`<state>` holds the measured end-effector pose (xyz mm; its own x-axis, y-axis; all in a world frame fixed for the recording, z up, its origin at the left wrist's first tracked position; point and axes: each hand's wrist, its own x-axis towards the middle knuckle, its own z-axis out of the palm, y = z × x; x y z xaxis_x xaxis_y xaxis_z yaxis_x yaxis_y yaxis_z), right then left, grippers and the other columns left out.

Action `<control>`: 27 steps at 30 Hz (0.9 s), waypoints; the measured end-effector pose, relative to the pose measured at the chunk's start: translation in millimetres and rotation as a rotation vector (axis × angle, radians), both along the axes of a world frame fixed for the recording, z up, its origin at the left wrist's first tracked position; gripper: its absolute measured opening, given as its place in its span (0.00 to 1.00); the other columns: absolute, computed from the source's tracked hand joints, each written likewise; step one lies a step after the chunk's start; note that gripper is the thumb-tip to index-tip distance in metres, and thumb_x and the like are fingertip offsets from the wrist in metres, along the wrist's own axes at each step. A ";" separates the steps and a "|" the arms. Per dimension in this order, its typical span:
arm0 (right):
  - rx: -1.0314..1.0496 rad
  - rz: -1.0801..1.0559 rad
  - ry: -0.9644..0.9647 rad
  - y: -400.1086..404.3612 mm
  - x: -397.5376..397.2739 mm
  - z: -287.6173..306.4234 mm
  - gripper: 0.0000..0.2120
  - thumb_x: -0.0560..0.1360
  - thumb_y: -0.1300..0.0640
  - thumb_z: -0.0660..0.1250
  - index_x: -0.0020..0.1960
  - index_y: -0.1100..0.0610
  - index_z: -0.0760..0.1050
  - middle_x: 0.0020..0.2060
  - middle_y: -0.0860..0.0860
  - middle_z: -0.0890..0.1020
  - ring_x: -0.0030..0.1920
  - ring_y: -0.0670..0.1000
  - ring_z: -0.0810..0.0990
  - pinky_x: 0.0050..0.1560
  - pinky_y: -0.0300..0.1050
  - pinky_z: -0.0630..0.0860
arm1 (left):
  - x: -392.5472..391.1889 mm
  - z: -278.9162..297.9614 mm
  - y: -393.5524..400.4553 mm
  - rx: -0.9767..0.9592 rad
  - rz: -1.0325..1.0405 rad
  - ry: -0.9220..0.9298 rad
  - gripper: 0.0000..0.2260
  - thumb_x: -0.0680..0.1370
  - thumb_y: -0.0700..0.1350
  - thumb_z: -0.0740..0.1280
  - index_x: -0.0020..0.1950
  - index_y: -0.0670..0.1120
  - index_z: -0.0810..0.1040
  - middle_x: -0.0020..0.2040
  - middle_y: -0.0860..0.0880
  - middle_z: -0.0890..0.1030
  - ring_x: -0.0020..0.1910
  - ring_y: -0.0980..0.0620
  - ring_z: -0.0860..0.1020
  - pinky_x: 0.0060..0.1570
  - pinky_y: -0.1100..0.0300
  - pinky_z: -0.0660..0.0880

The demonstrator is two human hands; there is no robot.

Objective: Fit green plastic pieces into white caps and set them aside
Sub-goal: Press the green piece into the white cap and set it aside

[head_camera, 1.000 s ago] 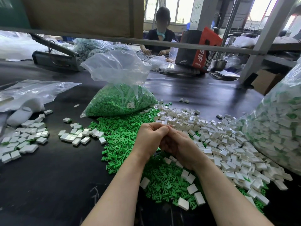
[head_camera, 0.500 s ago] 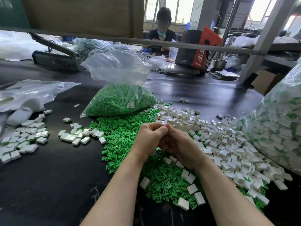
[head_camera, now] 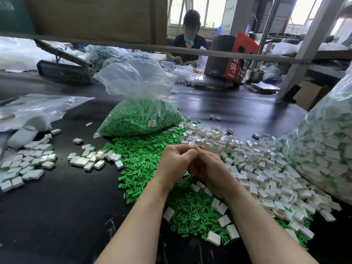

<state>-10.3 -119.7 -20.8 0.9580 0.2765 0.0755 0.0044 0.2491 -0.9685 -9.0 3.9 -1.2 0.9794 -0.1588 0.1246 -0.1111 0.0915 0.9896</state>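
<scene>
My left hand [head_camera: 177, 162] and my right hand [head_camera: 211, 168] are pressed together above a loose heap of green plastic pieces [head_camera: 141, 159]. The fingers of both are curled round a small piece. Only a pale edge of it shows at the fingertips, seemingly a white cap [head_camera: 198, 147]; any green piece inside is hidden. A wide pile of empty white caps [head_camera: 257, 161] lies to the right of my hands. Fitted caps lie in two groups on the left, a near one [head_camera: 87, 159] and a far one [head_camera: 24, 164].
An open clear bag of green pieces [head_camera: 137, 119] stands behind the heap. A large bag of fitted caps [head_camera: 323, 145] fills the right edge. Plastic sheeting [head_camera: 38, 107] lies at the far left. The black tabletop [head_camera: 57, 216] shows at the near left. Another person works across the table.
My hands have stayed clasped in the same spot, with only slight finger movement. The piles have not moved.
</scene>
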 end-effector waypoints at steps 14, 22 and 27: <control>0.003 0.026 0.042 0.2 2.8 1.2 0.23 0.77 0.40 0.57 0.47 0.57 0.80 0.32 0.52 0.71 0.33 0.48 0.68 0.34 0.42 0.62 | 4.0 -1.7 3.6 0.035 -0.018 -0.011 0.13 0.78 0.34 0.63 0.40 0.43 0.85 0.31 0.45 0.81 0.28 0.51 0.78 0.30 0.62 0.77; 0.039 0.104 0.079 -6.7 5.0 1.8 0.26 0.79 0.40 0.52 0.47 0.61 0.75 0.32 0.56 0.72 0.29 0.49 0.69 0.28 0.37 0.63 | 6.1 -1.2 14.2 -0.029 -0.188 0.018 0.17 0.80 0.36 0.64 0.41 0.53 0.87 0.38 0.52 0.85 0.38 0.57 0.83 0.40 0.67 0.78; 0.055 0.107 0.087 -7.2 5.6 0.9 0.24 0.79 0.40 0.54 0.46 0.59 0.76 0.29 0.54 0.74 0.28 0.48 0.71 0.26 0.35 0.67 | 7.2 -2.0 15.7 -0.007 -0.201 -0.016 0.15 0.80 0.37 0.64 0.42 0.51 0.86 0.38 0.52 0.85 0.38 0.57 0.83 0.41 0.67 0.77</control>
<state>-4.8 -126.9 -19.9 0.9268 0.3755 0.0115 -0.1082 0.2960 -0.9490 -1.8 19.6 -3.2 0.9260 -0.3501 0.1412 -0.1052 0.1198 0.9872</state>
